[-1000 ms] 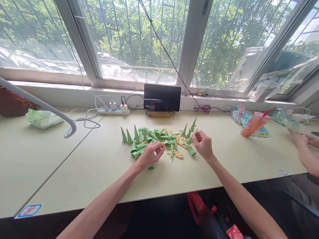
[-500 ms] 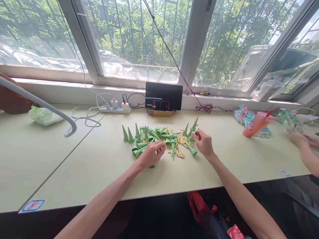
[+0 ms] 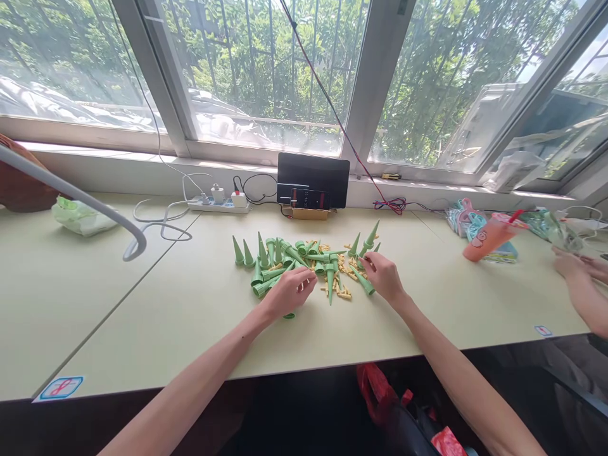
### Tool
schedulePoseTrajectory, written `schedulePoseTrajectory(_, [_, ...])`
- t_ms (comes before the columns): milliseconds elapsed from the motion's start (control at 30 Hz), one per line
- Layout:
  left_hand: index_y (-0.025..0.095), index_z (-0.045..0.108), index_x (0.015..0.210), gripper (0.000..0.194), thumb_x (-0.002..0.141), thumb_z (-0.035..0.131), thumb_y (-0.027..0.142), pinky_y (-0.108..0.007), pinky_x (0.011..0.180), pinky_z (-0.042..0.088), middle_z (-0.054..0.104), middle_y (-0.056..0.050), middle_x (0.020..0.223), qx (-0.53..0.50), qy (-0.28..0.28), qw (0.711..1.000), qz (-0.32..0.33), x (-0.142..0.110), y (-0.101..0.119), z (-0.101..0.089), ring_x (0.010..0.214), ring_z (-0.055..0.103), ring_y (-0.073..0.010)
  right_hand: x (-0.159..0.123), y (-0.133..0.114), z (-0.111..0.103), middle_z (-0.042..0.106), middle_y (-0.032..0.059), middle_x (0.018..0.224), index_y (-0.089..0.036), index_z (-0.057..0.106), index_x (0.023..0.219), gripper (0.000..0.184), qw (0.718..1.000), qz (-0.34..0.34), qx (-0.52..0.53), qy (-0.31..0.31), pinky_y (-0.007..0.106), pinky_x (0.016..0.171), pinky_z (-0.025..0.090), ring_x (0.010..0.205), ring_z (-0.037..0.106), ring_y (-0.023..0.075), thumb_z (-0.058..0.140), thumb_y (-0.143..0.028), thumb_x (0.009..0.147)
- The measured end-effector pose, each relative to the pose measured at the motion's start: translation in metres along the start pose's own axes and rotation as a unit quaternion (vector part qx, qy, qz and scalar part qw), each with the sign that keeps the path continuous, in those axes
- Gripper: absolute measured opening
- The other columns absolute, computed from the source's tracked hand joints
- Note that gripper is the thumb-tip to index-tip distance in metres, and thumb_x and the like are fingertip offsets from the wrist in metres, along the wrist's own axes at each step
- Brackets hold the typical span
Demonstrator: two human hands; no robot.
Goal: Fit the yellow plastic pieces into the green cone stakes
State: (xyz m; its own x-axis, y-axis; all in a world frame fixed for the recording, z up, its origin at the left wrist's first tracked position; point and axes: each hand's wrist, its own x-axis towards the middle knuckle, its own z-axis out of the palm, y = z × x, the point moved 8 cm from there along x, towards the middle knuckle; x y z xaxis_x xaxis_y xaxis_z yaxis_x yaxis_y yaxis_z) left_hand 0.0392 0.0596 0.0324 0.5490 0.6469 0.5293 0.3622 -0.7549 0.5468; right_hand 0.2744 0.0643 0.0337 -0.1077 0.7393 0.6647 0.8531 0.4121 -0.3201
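My left hand (image 3: 291,289) hovers over the front of a pile of green plastic cone spikes (image 3: 266,273). Its fingers are curled toward the thumb, and whatever they may hold is hidden. Below that hand, the round end of a green spike (image 3: 289,315) shows. My right hand (image 3: 384,277) is at the right side of the pile, thumb and fingertips pinched together beside small yellow peg-like pieces (image 3: 344,292). What the pinch holds is too small to make out. Just beyond it stand upright green spikes (image 3: 372,235), and one spike (image 3: 363,280) lies by its fingers.
Behind the pile, a phone (image 3: 310,199) leans against a dark tablet (image 3: 332,171). A power strip (image 3: 221,205) with cables lies to the left. On the right stand a tilted drink cup (image 3: 487,239) and bagged items; another person's hands (image 3: 572,266) work at the far right.
My right hand has shifted slightly left, from beside the standing spikes toward the yellow pieces. My left hand stays in nearly the same place. The view has tilted a little.
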Motion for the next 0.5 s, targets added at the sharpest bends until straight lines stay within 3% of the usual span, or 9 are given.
schedulePoseTrajectory(267, [0.018, 0.061, 0.082, 0.020, 0.096, 0.046, 0.020, -0.023, 0.058, 0.043, 0.061, -0.002, 0.078, 0.003, -0.008, 1.000, -0.006, 0.001, 0.000, 0.001, 0.063, 0.055, -0.0106, 0.002, 0.008, -0.004, 0.052, -0.0012, 0.062, -0.020, 0.051, 0.075, 0.031, 0.997, 0.064, 0.047, 0.009, 0.026, 0.054, 0.036, 0.052, 0.042, 0.0130, 0.046, -0.041, 0.098])
schedulePoseTrajectory(500, [0.018, 0.060, 0.081, 0.021, 0.096, 0.047, 0.020, -0.023, 0.057, 0.043, 0.062, -0.002, 0.078, 0.001, -0.010, 1.000, -0.012, 0.001, 0.001, 0.000, 0.064, 0.055, -0.0108, 0.006, 0.016, -0.004, 0.057, -0.0008, 0.062, -0.020, 0.052, 0.075, 0.031, 0.993, 0.094, 0.066, 0.023, 0.026, 0.054, 0.039, 0.051, 0.045, 0.0130, 0.049, -0.043, 0.096])
